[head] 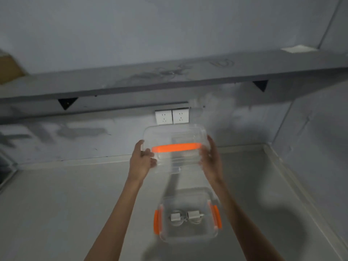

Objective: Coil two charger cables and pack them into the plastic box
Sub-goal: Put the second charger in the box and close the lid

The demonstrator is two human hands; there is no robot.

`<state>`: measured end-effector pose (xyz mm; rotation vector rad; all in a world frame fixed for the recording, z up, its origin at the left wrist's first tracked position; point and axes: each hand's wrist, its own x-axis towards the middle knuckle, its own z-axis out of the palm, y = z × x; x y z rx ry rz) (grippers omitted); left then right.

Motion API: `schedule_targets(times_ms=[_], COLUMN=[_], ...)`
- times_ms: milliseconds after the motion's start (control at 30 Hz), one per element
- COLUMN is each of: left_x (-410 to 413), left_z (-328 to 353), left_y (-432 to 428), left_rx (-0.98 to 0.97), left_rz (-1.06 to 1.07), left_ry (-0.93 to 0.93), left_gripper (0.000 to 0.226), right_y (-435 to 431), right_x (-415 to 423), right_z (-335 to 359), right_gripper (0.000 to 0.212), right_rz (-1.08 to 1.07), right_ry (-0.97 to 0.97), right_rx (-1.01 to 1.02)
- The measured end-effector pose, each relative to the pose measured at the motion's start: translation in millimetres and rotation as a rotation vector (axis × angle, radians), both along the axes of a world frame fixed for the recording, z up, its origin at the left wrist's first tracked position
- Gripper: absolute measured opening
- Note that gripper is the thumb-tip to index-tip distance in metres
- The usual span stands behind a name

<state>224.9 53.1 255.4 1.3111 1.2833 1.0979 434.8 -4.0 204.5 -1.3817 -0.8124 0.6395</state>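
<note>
A clear plastic box (188, 235) with orange side latches (156, 221) stands open on the grey table near me. Inside it lie two coiled white charger cables, one (176, 217) on the left and one (194, 216) on the right, side by side. Above and beyond the box I hold its clear lid (175, 134), which has an orange handle strip (176, 147). My left hand (142, 159) grips the lid's left edge and my right hand (210, 157) grips its right edge. The picture is blurred by motion.
The grey table (75, 204) meets a grey wall with two white sockets (171, 116). A grey shelf (169, 78) on black brackets runs above them. A side wall closes the right. A brown cardboard piece (9, 68) sits at the far left.
</note>
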Motion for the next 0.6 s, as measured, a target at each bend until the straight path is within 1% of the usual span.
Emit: schedule_targets(times_ms=[100,200,300,400,533,600], left_x=[-3,-3,2,9,19,23], left_z=[1,-2,2,7,14,16], left_y=[-6,-13,-19,-21,-16,-12], left_rx=[0.085,0.193,0.275,0.32,0.499,0.54], left_rz=[0.031,0.064,0.074,0.135,0.211,0.242], left_ry=[0.028,0.049,0.013,0.015,0.171,0.214], left_gripper=[0.035,0.04,0.048,0.053,0.051,0.05], right_y=[-9,-19,-20,-16,-13,-13], right_x=[-11,-12,-6,0,11,16], right_z=[5,17,29,45,57,57], right_gripper=[0.042,0.045,0.047,0.05,0.053,0.05], right_rz=[-0.121,-0.181,-0.199,-0.215,-0.264,-0.27], right_ry=[-0.142,-0.321,-0.444,-0.492,-0.542,-0.564], right_rx=[-0.006,0.014,0.097,0.13,0.168,0.168])
